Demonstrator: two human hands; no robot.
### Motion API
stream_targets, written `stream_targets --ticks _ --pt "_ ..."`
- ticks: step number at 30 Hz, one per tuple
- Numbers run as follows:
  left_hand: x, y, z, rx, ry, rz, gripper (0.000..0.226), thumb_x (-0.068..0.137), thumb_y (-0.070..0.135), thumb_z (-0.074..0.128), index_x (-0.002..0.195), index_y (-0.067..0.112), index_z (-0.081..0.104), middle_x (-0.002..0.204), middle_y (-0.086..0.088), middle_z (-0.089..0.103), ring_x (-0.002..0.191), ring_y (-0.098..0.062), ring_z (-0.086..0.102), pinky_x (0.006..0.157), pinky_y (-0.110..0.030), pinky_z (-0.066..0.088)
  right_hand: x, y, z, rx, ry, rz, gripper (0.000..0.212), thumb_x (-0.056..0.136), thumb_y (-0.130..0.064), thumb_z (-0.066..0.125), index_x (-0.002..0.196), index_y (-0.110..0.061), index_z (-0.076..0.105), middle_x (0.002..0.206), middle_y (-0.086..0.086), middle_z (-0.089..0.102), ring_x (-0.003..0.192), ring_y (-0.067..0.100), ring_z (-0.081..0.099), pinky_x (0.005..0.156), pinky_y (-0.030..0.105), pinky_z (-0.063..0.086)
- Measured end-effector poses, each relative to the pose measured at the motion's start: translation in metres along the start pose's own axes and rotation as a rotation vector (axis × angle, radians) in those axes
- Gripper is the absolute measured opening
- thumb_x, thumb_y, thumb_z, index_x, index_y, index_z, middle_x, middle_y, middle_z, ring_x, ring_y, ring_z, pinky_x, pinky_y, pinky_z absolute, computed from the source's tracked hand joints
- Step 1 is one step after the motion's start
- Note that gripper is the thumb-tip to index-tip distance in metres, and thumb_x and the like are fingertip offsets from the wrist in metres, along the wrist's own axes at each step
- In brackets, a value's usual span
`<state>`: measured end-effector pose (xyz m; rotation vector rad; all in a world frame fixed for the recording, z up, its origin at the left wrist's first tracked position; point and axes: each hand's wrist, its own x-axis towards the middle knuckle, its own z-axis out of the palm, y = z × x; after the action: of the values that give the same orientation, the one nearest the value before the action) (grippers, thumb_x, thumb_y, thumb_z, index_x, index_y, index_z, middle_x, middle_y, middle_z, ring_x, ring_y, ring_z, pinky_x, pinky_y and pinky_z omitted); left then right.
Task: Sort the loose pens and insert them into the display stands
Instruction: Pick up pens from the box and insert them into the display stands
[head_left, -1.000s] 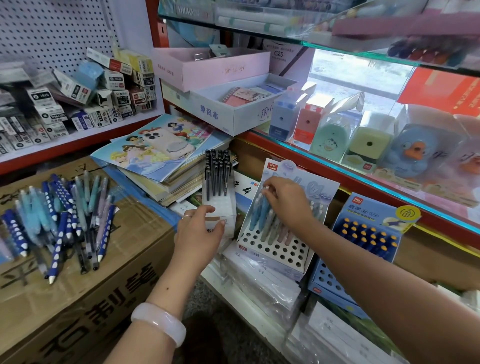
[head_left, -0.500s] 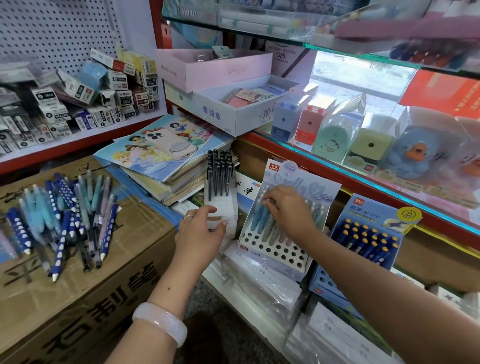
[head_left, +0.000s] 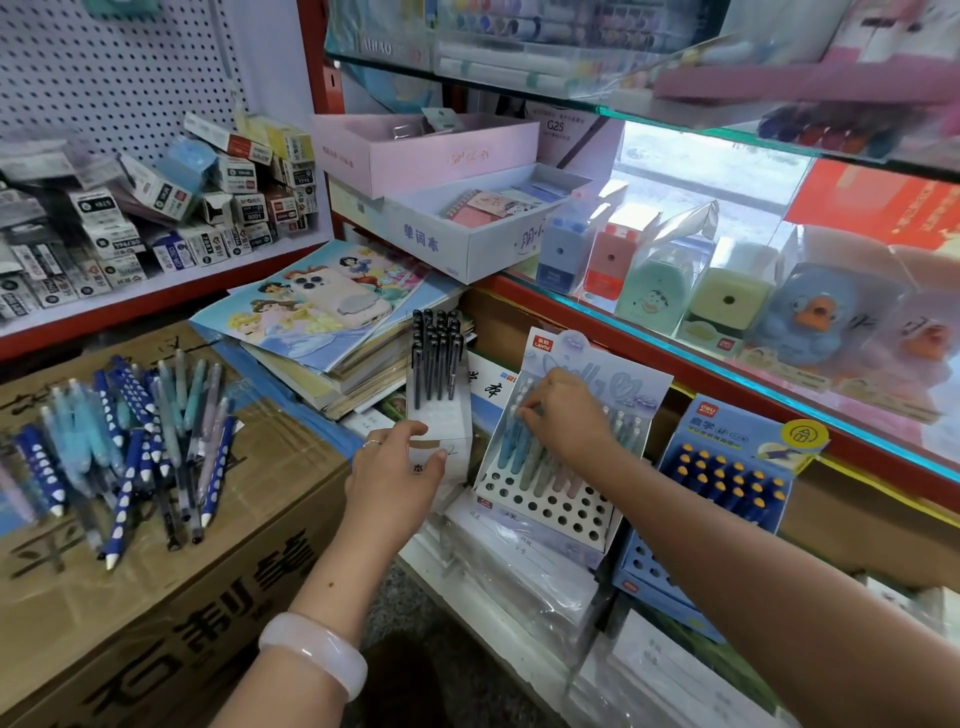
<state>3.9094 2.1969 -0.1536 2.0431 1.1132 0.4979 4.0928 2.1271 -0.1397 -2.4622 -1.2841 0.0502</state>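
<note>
Both hands busy: left hand (head_left: 396, 470) grips white stand (head_left: 440, 441); right hand (head_left: 563, 415) seemingly pinches half-hidden pastel pen (head_left: 506, 447).

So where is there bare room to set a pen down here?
Bare cardboard shows on the box between the loose pens and the left hand, and along its near edge. The pastel stand has empty front holes. The shelf around the black-pen stand and books is crowded.

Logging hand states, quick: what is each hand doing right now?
Left hand: grips the white stand of black pens.
Right hand: fingertips pinch a pen top in the pastel stand.
</note>
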Motion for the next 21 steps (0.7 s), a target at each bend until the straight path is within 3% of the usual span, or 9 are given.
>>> stream_targets --ticks 4,8,11,16,19,21 --pt "0.0 0.004 -0.006 -0.013 0.009 0.022 0.034 0.091 0.034 0.052 0.124 0.026 0.049 0.131 -0.005 0.044 0.122 -0.025 0.041 0.1 -0.043 0.037 -0.002 -0.013 -0.014 0.116 -0.001 -0.038 0.023 0.093 -0.024 0.055 0.11 -0.015 0.068 0.11 0.003 0.06 0.101 0.016 0.054 0.086 0.029 0.045" --pt "0.008 0.007 -0.04 0.134 0.043 0.129 0.039 0.09 0.034 0.053 0.128 0.025 0.048 0.133 -0.004 0.046 0.123 -0.026 0.041 0.099 -0.04 0.037 0.004 -0.055 -0.026 0.152 -0.092 -0.185 0.025 0.094 -0.027 0.052 0.112 -0.016 0.065 0.108 -0.006 0.061 0.094 0.008 0.054 0.082 0.024 0.044" --pt "0.013 -0.007 -0.091 0.184 0.127 0.116 0.038 0.091 0.032 0.053 0.127 0.024 0.048 0.132 -0.003 0.046 0.125 -0.022 0.04 0.098 -0.033 0.036 0.01 -0.1 -0.018 0.215 -0.124 -0.269 0.027 0.093 -0.027 0.053 0.114 -0.016 0.065 0.111 0.0 0.065 0.096 0.011 0.058 0.087 0.026 0.047" --pt "0.004 -0.083 -0.191 0.11 0.223 -0.149 0.033 0.091 0.025 0.056 0.122 0.014 0.053 0.127 -0.012 0.051 0.112 -0.026 0.05 0.085 -0.031 0.036 0.014 -0.177 0.01 0.271 -0.246 -0.379 0.027 0.095 -0.025 0.051 0.114 -0.011 0.064 0.115 0.005 0.064 0.1 0.019 0.059 0.083 0.026 0.044" --pt "-0.013 -0.128 -0.235 0.002 0.355 -0.326 0.028 0.091 0.019 0.057 0.116 0.006 0.055 0.102 -0.011 0.057 0.08 -0.022 0.051 0.066 -0.028 0.037 0.016 -0.22 0.032 0.31 -0.313 -0.433 0.031 0.097 -0.024 0.049 0.121 -0.009 0.06 0.12 0.007 0.062 0.103 0.018 0.057 0.082 0.022 0.04" --pt "-0.021 -0.149 -0.25 -0.058 0.394 -0.408 0.027 0.092 0.016 0.055 0.116 0.003 0.054 0.093 -0.01 0.056 0.072 -0.02 0.047 0.06 -0.027 0.034 0.016 -0.248 0.048 0.321 -0.349 -0.462 0.031 0.098 -0.023 0.047 0.122 -0.008 0.059 0.12 0.008 0.062 0.1 0.017 0.056 0.081 0.021 0.038"
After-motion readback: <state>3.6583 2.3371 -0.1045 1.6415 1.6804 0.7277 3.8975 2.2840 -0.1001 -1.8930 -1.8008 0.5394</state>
